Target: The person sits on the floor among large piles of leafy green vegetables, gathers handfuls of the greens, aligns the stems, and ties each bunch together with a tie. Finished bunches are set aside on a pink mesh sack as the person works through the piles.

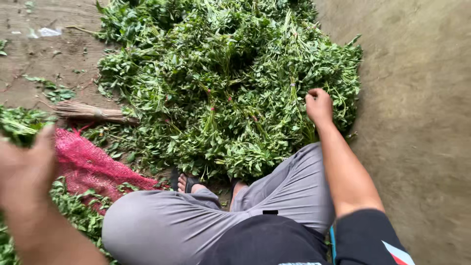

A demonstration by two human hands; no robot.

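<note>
A big heap of tied bundles of green leafy stems [225, 88] lies on the ground in front of my knees. My right hand [319, 105] reaches into its right side, fingers curled down among the stems; whether it grips one I cannot tell. My left hand [27, 169] is blurred at the left edge, raised over more loose greens [19, 125] and a red mesh bag [91, 167]. What it holds, if anything, does not show. I squat in grey trousers, sandalled feet [189, 182] at the heap's near edge.
A small straw hand broom [93, 114] lies left of the heap. Scattered leaves [56, 92] and a scrap of plastic [48, 32] dot the dirt floor at upper left. Bare brown ground [417, 98] stretches to the right.
</note>
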